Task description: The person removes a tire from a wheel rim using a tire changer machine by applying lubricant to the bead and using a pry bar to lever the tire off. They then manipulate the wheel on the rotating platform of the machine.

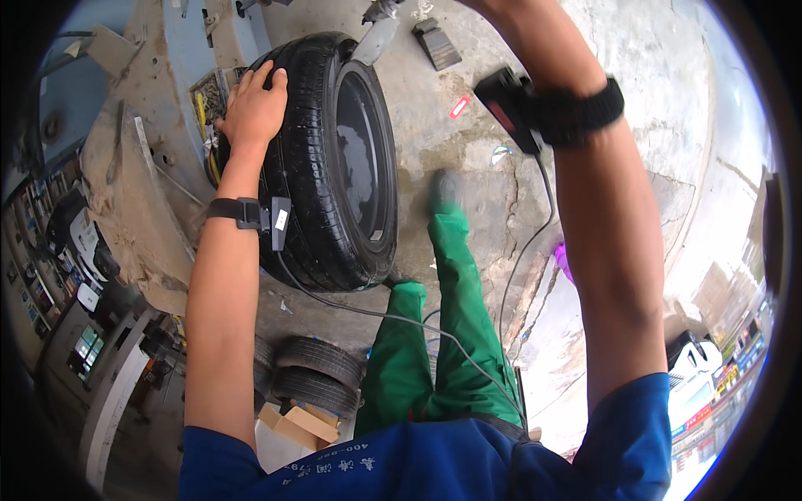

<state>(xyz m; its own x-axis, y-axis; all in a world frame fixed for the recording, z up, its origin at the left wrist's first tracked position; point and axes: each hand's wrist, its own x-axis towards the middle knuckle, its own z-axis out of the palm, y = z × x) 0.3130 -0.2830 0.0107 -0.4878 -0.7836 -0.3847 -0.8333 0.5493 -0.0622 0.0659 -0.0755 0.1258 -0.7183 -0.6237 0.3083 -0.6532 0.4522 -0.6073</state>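
L hand (253, 110) lies back-up on the tread of a big blk tyre (294, 159), fingers loosely spread & slightly bent, resting on the rubber w/o closing round anything; tyre stands upright directly under & to R of them. R hand is past the top edge, so can't tell its finger state or hold. Just L of L fingers: small tray (203, 93) w/ yellow bits. To their R, the tyre's dark rim (359, 142) &, nr its top, a grey metal arm (376, 40). Further R of the fingers, on the concrete: dark block (436, 44), red tag (459, 107). Back from the fingers twd body: blk wrist strap (224, 208) w/ small device, then grey cable (380, 314), green trousers (464, 284), stacked tyres (317, 367), open cardbd box (305, 426). Well L of fingers: worn metal machine panel (134, 225).
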